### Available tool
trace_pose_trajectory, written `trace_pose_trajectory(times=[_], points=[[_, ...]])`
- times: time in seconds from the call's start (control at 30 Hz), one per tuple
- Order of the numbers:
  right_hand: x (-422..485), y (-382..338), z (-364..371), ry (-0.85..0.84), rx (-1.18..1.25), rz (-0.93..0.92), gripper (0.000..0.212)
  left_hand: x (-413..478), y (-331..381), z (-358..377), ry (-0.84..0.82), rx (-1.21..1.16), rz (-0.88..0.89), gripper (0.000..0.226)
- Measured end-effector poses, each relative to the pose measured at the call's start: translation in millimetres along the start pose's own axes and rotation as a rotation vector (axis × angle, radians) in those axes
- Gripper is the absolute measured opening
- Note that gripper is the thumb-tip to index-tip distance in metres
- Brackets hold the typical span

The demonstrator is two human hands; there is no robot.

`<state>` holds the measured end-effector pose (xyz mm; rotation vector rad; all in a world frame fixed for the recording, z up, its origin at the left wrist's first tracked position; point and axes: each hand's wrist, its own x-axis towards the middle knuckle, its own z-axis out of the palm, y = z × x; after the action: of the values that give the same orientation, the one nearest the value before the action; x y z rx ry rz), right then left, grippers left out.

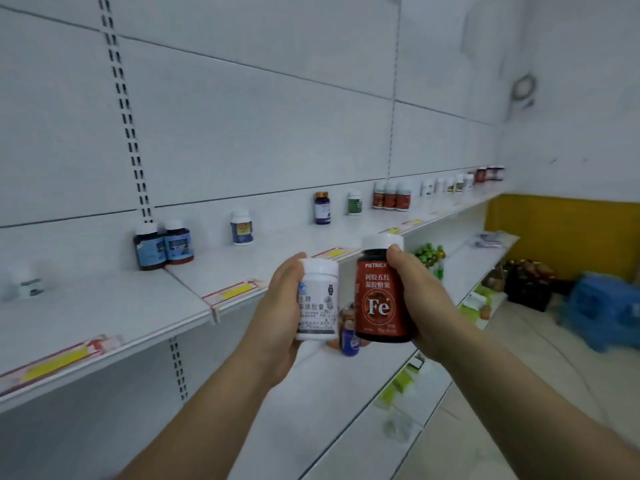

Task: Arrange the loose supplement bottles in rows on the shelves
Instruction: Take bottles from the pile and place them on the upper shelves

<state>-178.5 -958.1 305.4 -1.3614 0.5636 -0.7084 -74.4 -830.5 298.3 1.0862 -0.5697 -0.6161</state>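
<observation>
Upper shelf [104, 313] runs from lower left to far right along the white back panel; its front edge carries red and yellow price strips [235, 292]. At far left a small white bottle [29, 285] stands near the back, blurred, label unreadable; well apart to its right, two dark bottles [162, 245] with blue labels stand touching, close to the back panel; then a white-capped bottle [241, 227], a purple bottle [322, 208] and a green bottle [354, 202], each alone, with wide bare board between them and forward to the shelf edge; three red-labelled bottles [391, 196] stand side by side; the far row [450, 183] beyond is too small to tell apart.

Left hand [277, 317] grips a white bottle [318, 299] upright in front of the shelf edge; thumb up beside the cap, fingers wrapped behind and hidden by the bottle. Right hand [419, 299] grips a red bottle [381, 299] upright just beside it, a narrow gap between the two; thumb curled below the cap, fingers clamped round the back, out of sight.

Through that gap small bottles [348, 336] show on the lower shelf [311, 410], mostly hidden; green-capped bottles [429, 254] are partly covered by the right hand; a blue object [606, 306] on the floor at right is blurred; both forearms are cut off at the bottom edge.
</observation>
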Motion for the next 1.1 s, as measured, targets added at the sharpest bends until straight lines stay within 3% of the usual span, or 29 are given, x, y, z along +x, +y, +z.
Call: trace_pose_trajectory(times=[0.27, 0.47, 0.77, 1.1], points=[[93.8, -18.6, -180.7, 0.177, 0.001, -0.101, 0.027, 118.3, -84.2, 160.2, -0.193, 0.074, -0.024, 0.028], [176.1, -48.5, -298.9, 0.194, -0.045, -0.13, 0.027, 196.8, -129.1, 284.5, -0.243, 0.054, -0.044, 0.025], [313.8, -63.6, -383.2, 0.149, -0.046, -0.1, 0.034, 331.9, -171.7, 367.1, -0.156, 0.087, 0.016, 0.028], [504.1, -58.7, -450.8, 0.1, -0.095, -0.083, 0.037, 520.6, -226.1, 437.2, -0.108, -0.035, 0.034, 0.034]])
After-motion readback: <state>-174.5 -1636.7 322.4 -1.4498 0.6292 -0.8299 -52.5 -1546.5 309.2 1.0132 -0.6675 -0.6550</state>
